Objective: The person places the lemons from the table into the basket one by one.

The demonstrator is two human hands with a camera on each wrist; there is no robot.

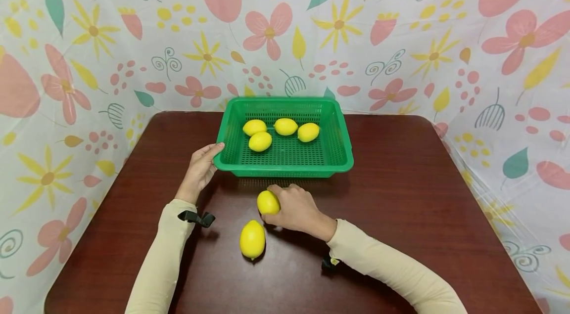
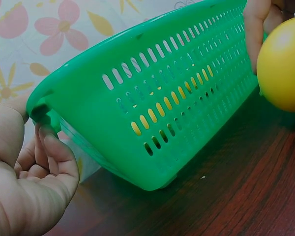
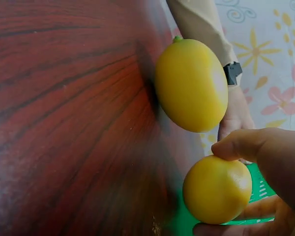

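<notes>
A green plastic basket with slotted walls holds several yellow lemons, grouped toward its back and left. My left hand grips the basket's left rim near the front corner; in the left wrist view its thumb lies over the rim and the fingers curl beneath. In front of the basket, my right hand holds a lemon between thumb and fingers, as the right wrist view also shows. Another lemon lies on the table, nearer to me and slightly left of the held one.
The dark red-brown wooden table carries the basket near its back edge. Behind and at both sides hangs a white curtain with flower and leaf prints. Black straps sit at the sleeved wrists.
</notes>
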